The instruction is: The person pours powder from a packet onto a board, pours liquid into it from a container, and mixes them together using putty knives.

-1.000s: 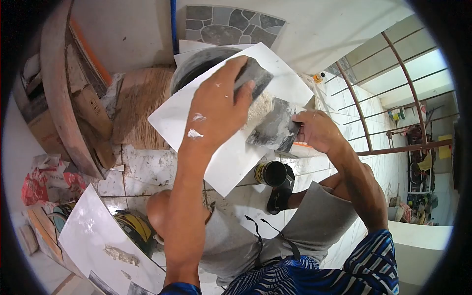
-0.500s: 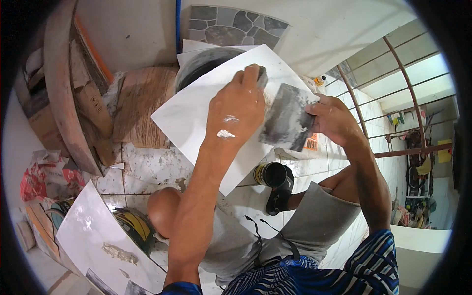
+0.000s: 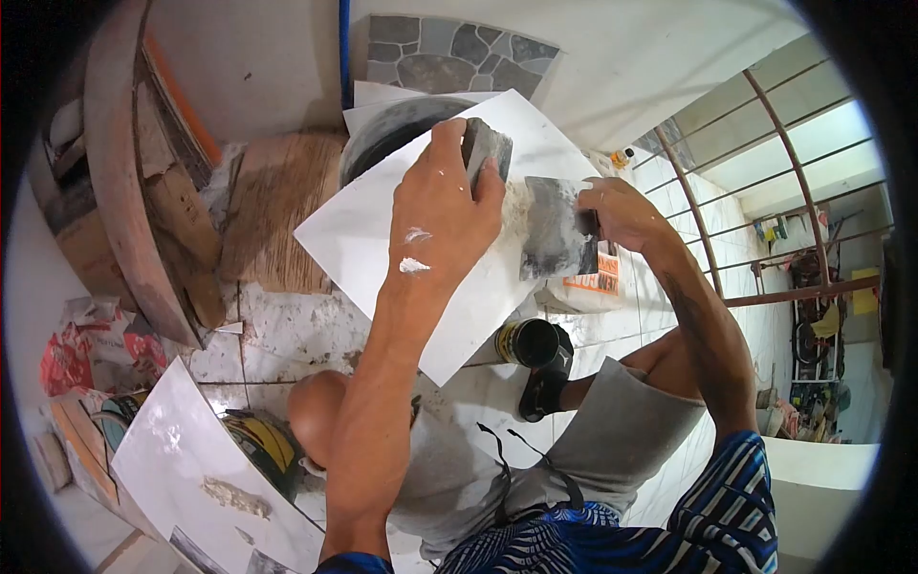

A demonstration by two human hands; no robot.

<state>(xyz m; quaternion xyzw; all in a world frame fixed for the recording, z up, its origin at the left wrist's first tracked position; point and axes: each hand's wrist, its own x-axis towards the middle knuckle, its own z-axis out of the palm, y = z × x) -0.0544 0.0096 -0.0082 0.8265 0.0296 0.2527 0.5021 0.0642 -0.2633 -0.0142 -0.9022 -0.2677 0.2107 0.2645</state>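
left hand (image 3: pixel 445 206) clamps a tilted scraper (image 3: pixel 494 146), right hand (image 3: pixel 626 215) a broad scraper (image 3: pixel 555 230), over the white board (image 3: pixel 354 222); now slightly wider apart, they leave what looks like putty (image 3: pixel 514 212) showing between.

bag (image 3: pixel 579 299) | orange label (image 3: pixel 604 268): lettering partly hidden | no word surely legible

one head-worn camera looks forward and down at nearby hands (image 3: pixel 442 212)
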